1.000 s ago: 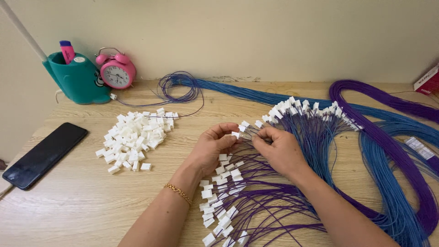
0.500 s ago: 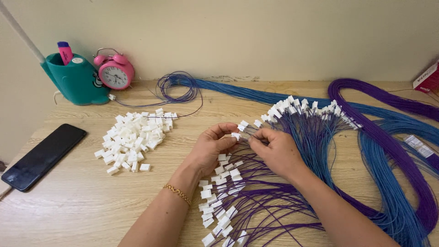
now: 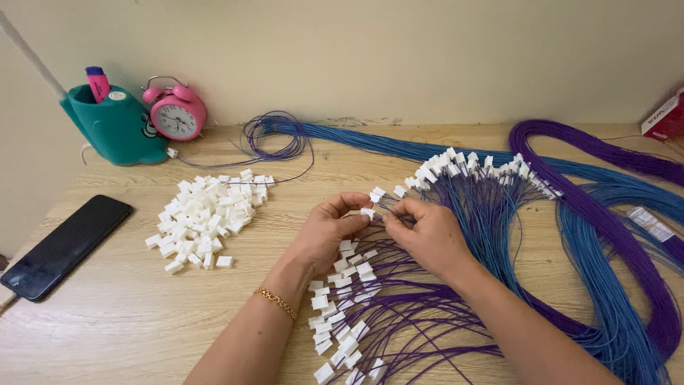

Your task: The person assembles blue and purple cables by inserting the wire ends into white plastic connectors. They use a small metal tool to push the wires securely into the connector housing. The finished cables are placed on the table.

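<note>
At the table's middle, both hands meet over the wires.
Left hand (image 3: 328,232): fingers curled, thumb and forefinger pinched on a small white connector (image 3: 368,212); a gold bracelet (image 3: 276,302) sits on the wrist.
Right hand (image 3: 426,232): fingertips pressed in against the same connector from the other side, holding thin wire ends; how many it grips cannot be made out.
Connector: held between the two hands, above the table and just over the purple wires; the fingers cover most of it.
Purple wires (image 3: 399,314): fan out under the hands toward the near edge, each tipped with a white connector; the lower ends are cut off by the frame.
Blue wires (image 3: 499,235): spread right of the hands, their white tips in a row at the far side; the right forearm hides part of the bundle.
Loose connectors (image 3: 208,219): a white heap left of the hands, well apart from them.
Phone (image 3: 65,246): black, screen dark, at the left edge; its near corner is cut off.
Clock (image 3: 176,110): pink, by the wall.
Holder (image 3: 114,125): teal, beside the clock, with a pink and purple marker in it.
Red box (image 3: 666,117): at the right edge, mostly out of frame.
</note>
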